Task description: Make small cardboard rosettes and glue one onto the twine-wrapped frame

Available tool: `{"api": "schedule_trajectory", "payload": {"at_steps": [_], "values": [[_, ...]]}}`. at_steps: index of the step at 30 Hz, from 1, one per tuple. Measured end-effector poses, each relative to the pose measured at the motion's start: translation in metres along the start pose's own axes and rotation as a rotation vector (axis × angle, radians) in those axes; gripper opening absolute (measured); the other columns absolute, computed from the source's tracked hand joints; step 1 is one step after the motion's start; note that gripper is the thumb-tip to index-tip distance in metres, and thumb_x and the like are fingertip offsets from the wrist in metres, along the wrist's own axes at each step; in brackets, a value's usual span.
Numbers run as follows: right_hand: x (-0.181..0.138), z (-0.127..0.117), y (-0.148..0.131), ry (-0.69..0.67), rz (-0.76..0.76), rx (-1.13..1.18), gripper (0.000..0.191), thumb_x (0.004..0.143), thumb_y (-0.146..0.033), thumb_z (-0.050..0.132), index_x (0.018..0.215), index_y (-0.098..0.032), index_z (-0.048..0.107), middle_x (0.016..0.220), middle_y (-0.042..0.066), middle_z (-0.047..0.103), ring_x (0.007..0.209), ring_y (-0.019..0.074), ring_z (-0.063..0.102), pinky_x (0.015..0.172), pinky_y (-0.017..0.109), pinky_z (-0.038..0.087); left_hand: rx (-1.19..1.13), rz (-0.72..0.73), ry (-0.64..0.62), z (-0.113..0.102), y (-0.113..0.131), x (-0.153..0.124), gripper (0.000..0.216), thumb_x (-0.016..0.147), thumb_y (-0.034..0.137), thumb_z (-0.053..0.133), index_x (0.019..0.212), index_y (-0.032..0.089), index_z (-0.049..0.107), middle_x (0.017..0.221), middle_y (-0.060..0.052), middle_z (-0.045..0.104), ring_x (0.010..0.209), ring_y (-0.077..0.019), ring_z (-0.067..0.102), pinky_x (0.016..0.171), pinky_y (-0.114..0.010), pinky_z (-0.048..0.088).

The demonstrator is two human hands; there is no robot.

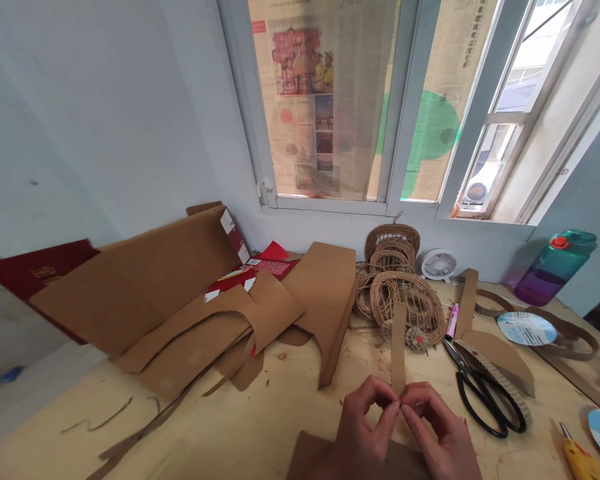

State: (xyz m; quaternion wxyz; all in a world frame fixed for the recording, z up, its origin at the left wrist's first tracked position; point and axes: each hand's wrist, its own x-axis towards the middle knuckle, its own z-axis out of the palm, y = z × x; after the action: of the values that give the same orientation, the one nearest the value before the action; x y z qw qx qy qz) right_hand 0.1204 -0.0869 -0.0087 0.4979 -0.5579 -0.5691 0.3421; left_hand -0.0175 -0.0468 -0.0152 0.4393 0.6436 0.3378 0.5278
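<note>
- Left hand (363, 427) and right hand (437, 427) pinch shut on a narrow, flat cardboard strip (398, 347) standing upright.
- Black scissors (480, 393) lie at three o'clock on the plywood table (280, 413).

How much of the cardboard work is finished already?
Done: big cardboard sheets lie cut up, scissors set down, and woven baskets are stacked. In hand: the left hand and right hand pinch the bottom of a cardboard strip. Left, I'd guess: the strip joins nothing yet, and more strips lie loose nearby.
</note>
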Motion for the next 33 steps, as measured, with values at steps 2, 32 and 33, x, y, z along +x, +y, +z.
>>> {"api": "schedule_trajectory", "payload": {"at_steps": [2, 32, 33], "values": [[0.000, 0.000, 0.001, -0.005, -0.005, -0.011, 0.021, 0.080, -0.042, 0.057, 0.074, -0.023, 0.062, 0.076, 0.003, 0.062, 0.075, 0.0196, 0.060, 0.069, 0.024, 0.049, -0.019, -0.012, -0.003, 0.000, 0.004, 0.000, 0.006, 0.075, 0.018, 0.055, 0.069, 0.018, 0.057, 0.063, 0.000, 0.056, 0.060, -0.0140, 0.053, 0.060, -0.022, 0.044], [0.001, 0.007, -0.012, 0.006, 0.083, 0.003, 0.019, 0.082, -0.042, 0.055, 0.078, -0.024, 0.057, 0.075, -0.002, 0.060, 0.070, 0.0149, 0.059, 0.065, 0.020, 0.045, -0.257, -0.216, -0.059, -0.003, 0.008, 0.005, 0.008, 0.073, 0.012, 0.059, 0.071, 0.016, 0.052, 0.066, 0.002, 0.051, 0.061, -0.0110, 0.049, 0.058, -0.021, 0.040], [0.002, 0.008, -0.012, 0.006, 0.080, 0.001, 0.019, 0.083, -0.042, 0.054, 0.078, -0.024, 0.057, 0.075, -0.002, 0.060, 0.070, 0.0147, 0.059, 0.065, 0.020, 0.045, -0.263, -0.218, -0.065, -0.003, 0.007, 0.005, 0.008, 0.073, 0.012, 0.058, 0.071, 0.016, 0.051, 0.066, 0.002, 0.052, 0.060, -0.0110, 0.049, 0.058, -0.021, 0.040]]}}
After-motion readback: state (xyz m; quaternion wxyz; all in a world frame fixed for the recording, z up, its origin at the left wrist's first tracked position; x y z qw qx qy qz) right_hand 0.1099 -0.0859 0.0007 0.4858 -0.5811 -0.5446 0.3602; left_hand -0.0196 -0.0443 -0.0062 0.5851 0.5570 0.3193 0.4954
